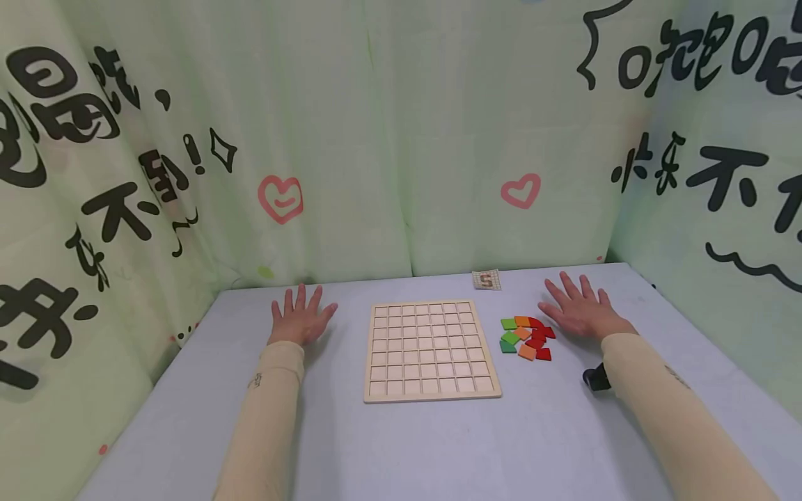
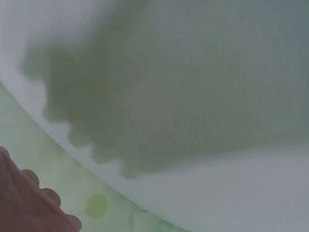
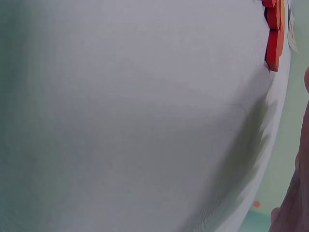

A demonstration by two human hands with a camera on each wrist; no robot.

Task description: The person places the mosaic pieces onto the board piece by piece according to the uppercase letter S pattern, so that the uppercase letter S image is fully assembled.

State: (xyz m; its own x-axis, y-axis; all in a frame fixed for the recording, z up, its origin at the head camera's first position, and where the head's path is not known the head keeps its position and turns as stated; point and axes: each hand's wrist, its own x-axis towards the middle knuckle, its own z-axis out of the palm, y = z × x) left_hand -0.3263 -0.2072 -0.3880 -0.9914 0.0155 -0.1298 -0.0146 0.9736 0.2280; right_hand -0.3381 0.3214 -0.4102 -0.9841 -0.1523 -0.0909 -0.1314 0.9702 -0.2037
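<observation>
My left hand (image 1: 298,323) is held above the table with fingers spread, left of a wooden grid board (image 1: 432,351). In the left wrist view part of that hand shows at the lower left, apart from its shadow. To the board's right, my right hand (image 1: 583,311) also has its fingers spread and holds nothing. Closest to it are several small coloured tiles in a loose cluster: red tiles (image 1: 544,354), orange tiles (image 1: 527,352) and green tiles (image 1: 508,324). Some red tiles (image 3: 273,48) appear at the upper right of the right wrist view.
A small printed card (image 1: 486,280) lies at the back of the white table (image 1: 401,445). Behind the table hangs a pale green curtain (image 1: 401,139) with black characters and red hearts. A black device (image 1: 596,378) sits under my right wrist.
</observation>
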